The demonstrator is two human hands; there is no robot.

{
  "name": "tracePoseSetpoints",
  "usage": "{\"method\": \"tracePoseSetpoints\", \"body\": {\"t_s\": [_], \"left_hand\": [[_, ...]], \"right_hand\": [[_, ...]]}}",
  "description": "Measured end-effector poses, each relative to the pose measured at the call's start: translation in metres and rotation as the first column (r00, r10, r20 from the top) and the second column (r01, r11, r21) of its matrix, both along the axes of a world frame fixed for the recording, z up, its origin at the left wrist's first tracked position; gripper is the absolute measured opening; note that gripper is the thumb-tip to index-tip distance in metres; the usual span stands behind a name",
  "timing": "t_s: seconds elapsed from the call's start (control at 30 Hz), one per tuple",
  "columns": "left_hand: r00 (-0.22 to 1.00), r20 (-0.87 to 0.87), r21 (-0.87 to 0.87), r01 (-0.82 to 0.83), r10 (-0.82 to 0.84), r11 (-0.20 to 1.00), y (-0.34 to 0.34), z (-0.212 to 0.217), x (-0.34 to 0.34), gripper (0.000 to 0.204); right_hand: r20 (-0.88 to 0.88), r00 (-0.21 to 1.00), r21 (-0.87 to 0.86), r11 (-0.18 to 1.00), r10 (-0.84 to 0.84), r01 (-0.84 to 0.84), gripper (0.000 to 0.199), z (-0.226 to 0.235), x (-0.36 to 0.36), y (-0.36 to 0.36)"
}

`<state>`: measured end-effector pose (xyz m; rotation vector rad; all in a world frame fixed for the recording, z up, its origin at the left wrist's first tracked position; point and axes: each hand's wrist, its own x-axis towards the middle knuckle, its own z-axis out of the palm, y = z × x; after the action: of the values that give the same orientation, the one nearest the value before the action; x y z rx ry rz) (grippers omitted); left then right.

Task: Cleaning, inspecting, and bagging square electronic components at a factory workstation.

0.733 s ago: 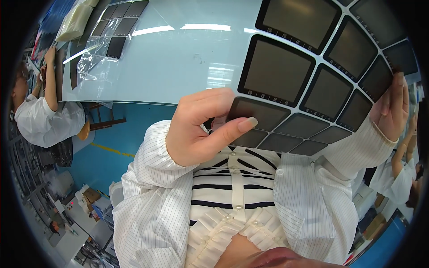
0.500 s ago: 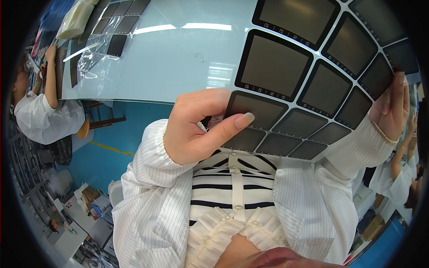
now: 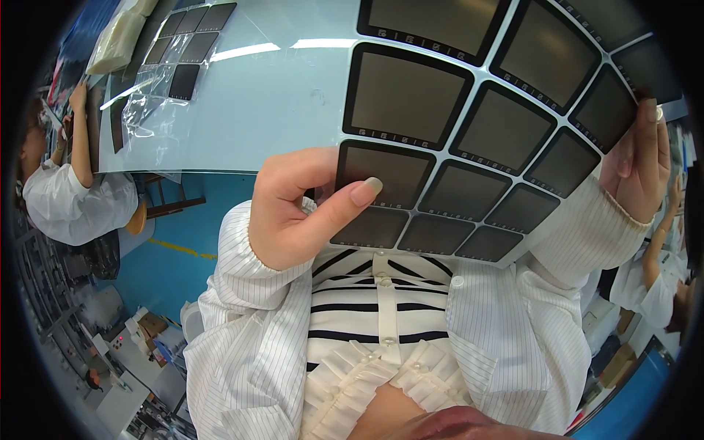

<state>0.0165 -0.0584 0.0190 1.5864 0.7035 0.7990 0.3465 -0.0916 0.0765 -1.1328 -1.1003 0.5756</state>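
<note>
A clear sheet of dark, black-bordered rectangular panels (image 3: 408,95) fills the upper right, raised and tilted in front of my chest. My left hand (image 3: 304,205) grips its left edge, the thumb lying over the front of a lower panel and the fingers hidden behind. At the far right edge my right hand (image 3: 639,165) holds the sheet, its fingertips at the rim and part of the hand behind it. Small pale marks run along the lower border of each panel.
A pale glossy table (image 3: 242,110) stretches beyond the sheet. More dark panels in clear film (image 3: 183,82) lie at its far left, near a wrapped cream bundle (image 3: 121,37). One co-worker (image 3: 77,194) sits at the left, another (image 3: 649,282) is at the right.
The panel sheet has shifted to the left, and my left hand has moved left with it. My right hand keeps its hold at the right edge.
</note>
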Motion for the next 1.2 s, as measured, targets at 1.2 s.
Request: {"method": "tracePoseSetpoints", "body": {"t_s": [1.2], "left_hand": [[0.95, 0.12, -0.026, -0.287, 0.288, 0.958, 0.001, -0.001, -0.013, 0.023]], "right_hand": [[-0.074, 0.991, 0.167, 0.981, 0.114, -0.101, 0.021, 0.02, -0.034, 0.039]]}}
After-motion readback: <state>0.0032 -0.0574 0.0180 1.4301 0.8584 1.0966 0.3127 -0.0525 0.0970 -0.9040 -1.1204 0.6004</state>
